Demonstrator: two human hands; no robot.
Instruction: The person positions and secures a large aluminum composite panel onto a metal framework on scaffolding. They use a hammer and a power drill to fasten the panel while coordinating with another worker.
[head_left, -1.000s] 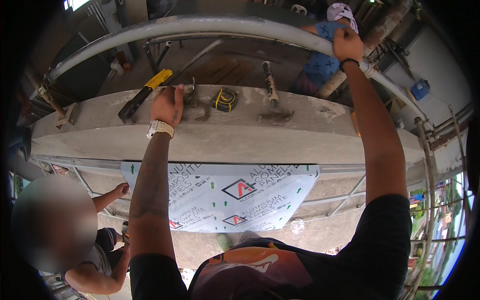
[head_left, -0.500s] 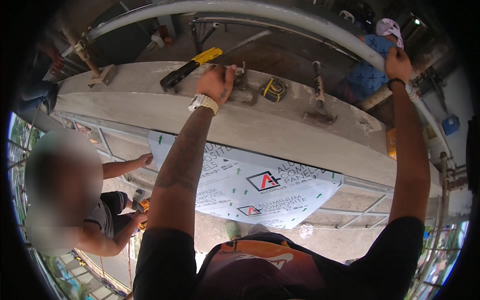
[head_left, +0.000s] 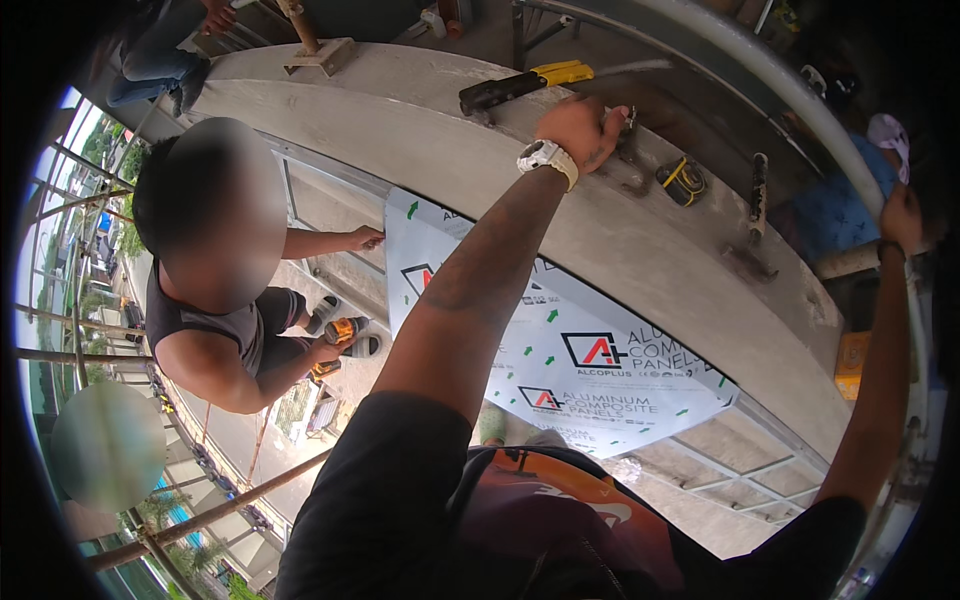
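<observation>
My left hand (head_left: 585, 133) is closed on top of the concrete ledge (head_left: 440, 130). Its thumb lies against a small rusty metal piece (head_left: 629, 122); what the curled fingers hold, if anything, is hidden. Just beyond that hand lies a black tool with a yellow handle (head_left: 528, 85). A yellow-and-black tape measure (head_left: 682, 181) and a hammer (head_left: 755, 215) rest farther right on the ledge. At the far right, my right hand (head_left: 900, 218) is wrapped round a grey pipe rail (head_left: 800, 112). Below the ledge, a film-covered composite panel (head_left: 600, 380) sits against the metal framing.
A co-worker (head_left: 215, 330) at left has one hand at the panel's left edge and holds an orange-and-black cordless drill (head_left: 343, 332). Another person (head_left: 160, 70) is at the upper left, someone in blue (head_left: 845, 215) at the right. Scaffold poles (head_left: 220, 505) cross the lower left.
My view has turned left, so the ledge, tools and panel sit farther right and tilted. More of the co-worker and drill shows. Both my hands keep their places on ledge and rail.
</observation>
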